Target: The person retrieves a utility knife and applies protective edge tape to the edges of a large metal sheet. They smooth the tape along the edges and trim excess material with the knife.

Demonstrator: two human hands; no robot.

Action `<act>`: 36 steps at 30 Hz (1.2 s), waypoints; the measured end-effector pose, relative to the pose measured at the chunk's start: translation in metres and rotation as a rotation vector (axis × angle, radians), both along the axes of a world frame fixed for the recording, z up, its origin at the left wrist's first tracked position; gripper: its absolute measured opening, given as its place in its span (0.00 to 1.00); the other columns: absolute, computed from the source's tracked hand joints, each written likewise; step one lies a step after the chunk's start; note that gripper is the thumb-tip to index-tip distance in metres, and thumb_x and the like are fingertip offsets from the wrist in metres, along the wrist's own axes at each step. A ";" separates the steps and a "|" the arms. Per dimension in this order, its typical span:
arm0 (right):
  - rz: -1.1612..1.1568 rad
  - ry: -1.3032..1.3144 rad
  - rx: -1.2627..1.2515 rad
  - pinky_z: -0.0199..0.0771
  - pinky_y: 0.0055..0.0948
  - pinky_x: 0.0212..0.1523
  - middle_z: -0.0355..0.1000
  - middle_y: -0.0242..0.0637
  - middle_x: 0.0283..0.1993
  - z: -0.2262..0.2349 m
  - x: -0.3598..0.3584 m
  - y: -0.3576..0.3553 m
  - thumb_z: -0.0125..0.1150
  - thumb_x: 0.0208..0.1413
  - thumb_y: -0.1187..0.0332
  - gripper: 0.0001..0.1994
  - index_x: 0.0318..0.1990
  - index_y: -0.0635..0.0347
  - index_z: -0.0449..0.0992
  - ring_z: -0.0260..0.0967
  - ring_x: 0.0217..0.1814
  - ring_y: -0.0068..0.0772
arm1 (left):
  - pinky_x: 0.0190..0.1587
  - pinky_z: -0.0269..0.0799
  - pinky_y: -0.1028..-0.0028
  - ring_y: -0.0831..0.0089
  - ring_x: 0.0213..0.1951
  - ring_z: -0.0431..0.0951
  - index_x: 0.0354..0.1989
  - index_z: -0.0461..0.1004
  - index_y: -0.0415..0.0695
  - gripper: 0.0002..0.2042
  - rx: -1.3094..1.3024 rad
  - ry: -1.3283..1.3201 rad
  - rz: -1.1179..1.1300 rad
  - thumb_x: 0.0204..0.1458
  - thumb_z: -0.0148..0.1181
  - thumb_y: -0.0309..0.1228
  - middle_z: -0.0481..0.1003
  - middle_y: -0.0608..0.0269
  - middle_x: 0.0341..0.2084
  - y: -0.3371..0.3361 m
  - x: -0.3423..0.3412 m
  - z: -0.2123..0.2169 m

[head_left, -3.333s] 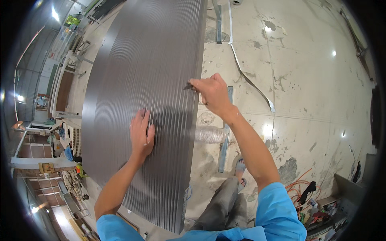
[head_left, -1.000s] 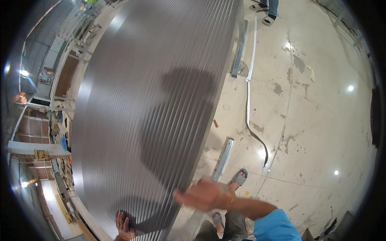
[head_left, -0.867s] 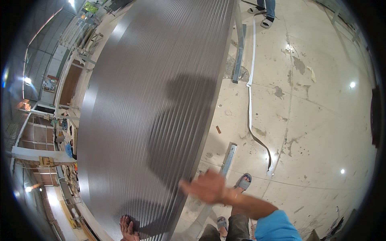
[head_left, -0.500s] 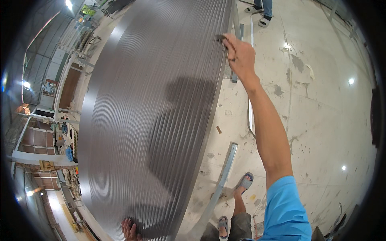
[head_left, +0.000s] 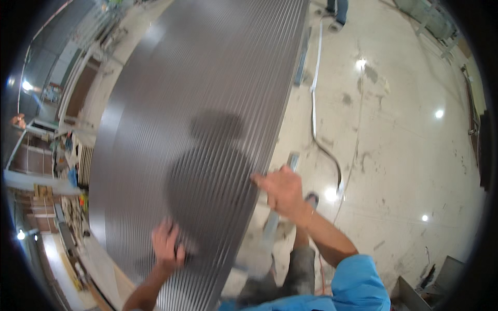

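A long dark brown-grey ribbed panel (head_left: 207, 103) stretches away from me, its grooves running lengthwise. On its near part lies my left hand (head_left: 167, 243), fingers spread and slightly bent against the ribs, a little blurred. At the panel's right edge is my right hand (head_left: 282, 192), closed, thumb and fingers pressed together beside the outermost ribs. Whatever is between those fingers is hidden and smeared by motion. My shadow falls across the ribs between the two hands.
On the stained pale floor (head_left: 394, 155) to the right lie a metal bar (head_left: 270, 230) and a long thin strip (head_left: 314, 103). Another person's feet (head_left: 336, 23) stand at the far end. Racks and shelving (head_left: 31, 181) line the left side.
My right hand has come back toward me along the panel's right edge; the small dark piece seen in it earlier is now unclear. My left hand has moved forward on the panel.
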State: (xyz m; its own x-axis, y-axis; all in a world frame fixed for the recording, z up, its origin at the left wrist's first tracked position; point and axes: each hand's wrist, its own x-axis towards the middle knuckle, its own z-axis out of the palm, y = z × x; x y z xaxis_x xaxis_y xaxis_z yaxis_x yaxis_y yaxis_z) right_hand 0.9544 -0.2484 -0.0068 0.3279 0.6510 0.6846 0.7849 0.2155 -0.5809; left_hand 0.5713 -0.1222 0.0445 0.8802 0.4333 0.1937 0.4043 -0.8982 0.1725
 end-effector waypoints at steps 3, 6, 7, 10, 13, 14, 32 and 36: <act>0.036 -0.012 -0.124 0.54 0.32 0.27 0.57 0.30 0.20 0.005 -0.077 -0.040 0.58 0.43 0.79 0.17 0.44 0.57 0.79 0.60 0.20 0.30 | 0.65 0.55 0.46 0.45 0.65 0.64 0.63 0.68 0.40 0.28 -0.022 0.037 0.043 0.52 0.52 0.35 0.66 0.44 0.64 -0.010 -0.006 0.005; -0.010 -0.063 -0.174 0.54 0.31 0.28 0.58 0.30 0.20 0.013 -0.151 -0.075 0.58 0.42 0.78 0.18 0.45 0.57 0.79 0.60 0.21 0.29 | 0.65 0.57 0.49 0.47 0.65 0.64 0.63 0.68 0.39 0.26 0.043 -0.019 0.013 0.54 0.52 0.33 0.66 0.44 0.64 -0.018 -0.009 0.003; -0.010 -0.098 -0.200 0.54 0.31 0.28 0.58 0.29 0.20 0.015 -0.167 -0.085 0.58 0.42 0.77 0.18 0.45 0.57 0.79 0.60 0.21 0.29 | 0.65 0.57 0.50 0.48 0.65 0.65 0.63 0.68 0.39 0.26 0.041 -0.033 0.011 0.54 0.52 0.32 0.66 0.44 0.63 -0.020 -0.010 0.002; -0.004 -0.157 -0.209 0.53 0.31 0.27 0.57 0.28 0.19 0.016 -0.221 -0.112 0.59 0.43 0.76 0.18 0.45 0.56 0.79 0.58 0.20 0.29 | 0.66 0.57 0.51 0.50 0.65 0.65 0.62 0.68 0.40 0.25 0.047 -0.068 0.007 0.55 0.52 0.32 0.66 0.45 0.64 -0.024 -0.016 -0.002; 0.044 -0.108 -0.138 0.52 0.30 0.24 0.55 0.27 0.16 0.004 -0.275 -0.132 0.62 0.46 0.75 0.16 0.45 0.54 0.81 0.55 0.17 0.26 | 0.67 0.57 0.54 0.51 0.67 0.64 0.64 0.67 0.41 0.24 0.057 -0.065 0.004 0.57 0.51 0.31 0.65 0.47 0.65 -0.025 -0.021 -0.004; 0.057 -0.073 -0.129 0.52 0.29 0.24 0.55 0.26 0.16 0.000 -0.299 -0.143 0.63 0.47 0.73 0.14 0.44 0.54 0.81 0.54 0.17 0.25 | 0.66 0.58 0.54 0.50 0.66 0.64 0.63 0.67 0.41 0.24 0.059 -0.067 0.000 0.58 0.51 0.31 0.65 0.46 0.65 -0.025 -0.023 -0.006; -0.383 0.006 -0.117 0.71 0.41 0.31 0.76 0.43 0.30 -0.004 -0.171 -0.070 0.56 0.51 0.77 0.15 0.46 0.52 0.77 0.74 0.31 0.48 | 0.61 0.64 0.55 0.49 0.58 0.72 0.55 0.73 0.38 0.19 0.177 -0.251 -0.076 0.55 0.56 0.31 0.74 0.46 0.55 -0.032 -0.031 -0.012; -0.251 -0.001 -0.161 0.70 0.40 0.29 0.76 0.40 0.29 -0.004 -0.213 -0.100 0.56 0.51 0.75 0.14 0.45 0.52 0.77 0.74 0.30 0.46 | 0.64 0.61 0.54 0.47 0.59 0.70 0.56 0.72 0.36 0.20 0.138 -0.216 -0.045 0.57 0.52 0.31 0.73 0.44 0.57 -0.032 -0.031 -0.012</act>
State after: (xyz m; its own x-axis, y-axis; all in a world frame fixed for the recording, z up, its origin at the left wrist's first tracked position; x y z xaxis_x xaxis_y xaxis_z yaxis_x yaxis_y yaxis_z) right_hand 0.7415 -0.3488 -0.0109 0.4916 0.6496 0.5799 0.8027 -0.0800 -0.5910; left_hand 0.5402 -0.1544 0.0328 0.8300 0.3506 0.4337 0.3301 -0.9357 0.1246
